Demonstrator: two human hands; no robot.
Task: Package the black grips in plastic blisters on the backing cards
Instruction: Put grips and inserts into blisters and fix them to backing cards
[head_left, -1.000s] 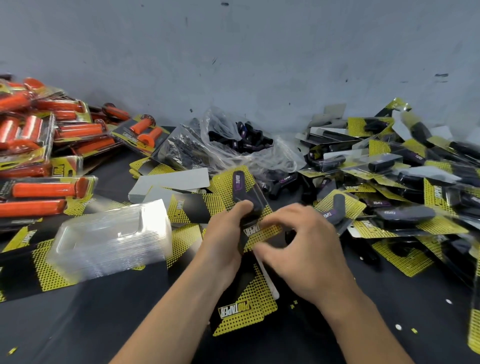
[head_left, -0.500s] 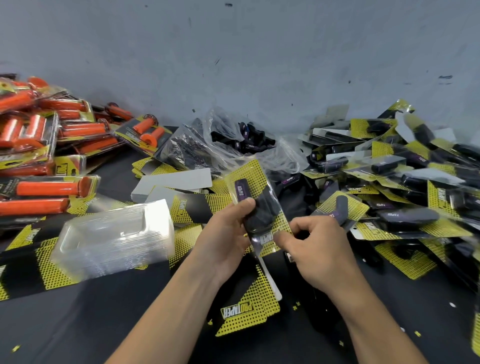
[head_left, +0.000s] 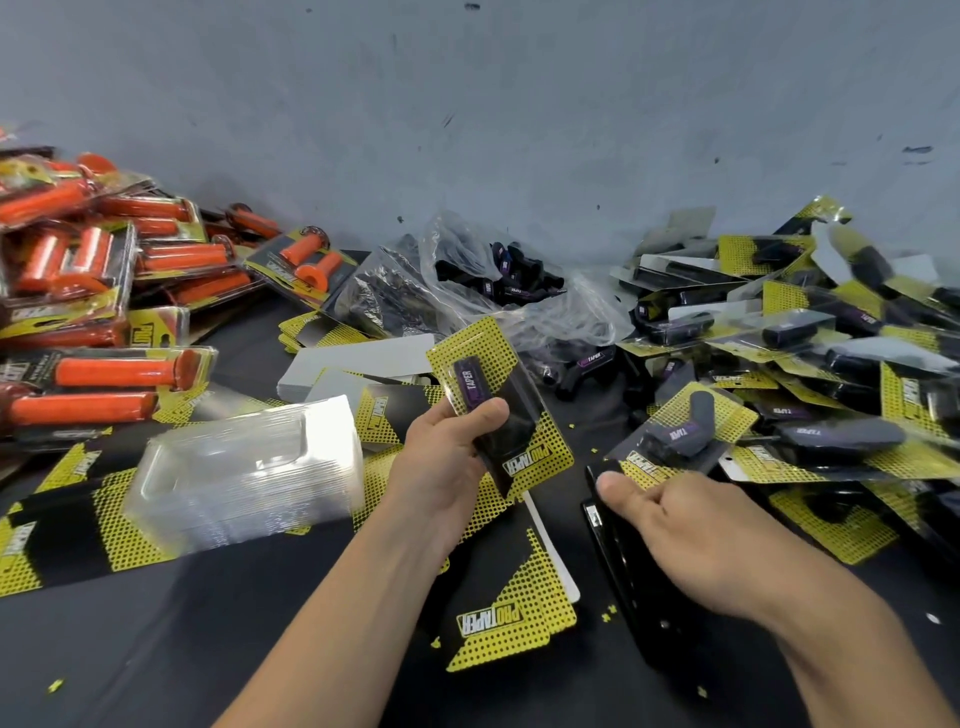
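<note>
Your right hand (head_left: 691, 540) has left the pack (head_left: 537, 454) it was pinching half a second ago and landed on a black tool (head_left: 623, 577), probably a stapler, on the counter (head_left: 260, 649) just right of the pack. The grip (head_left: 506, 415) looks seated and ready for fastening. Your left hand (head_left: 447, 467) clasps the pack, thumb across the grip, while the right curls over the tool, thumb on its front end.
</note>
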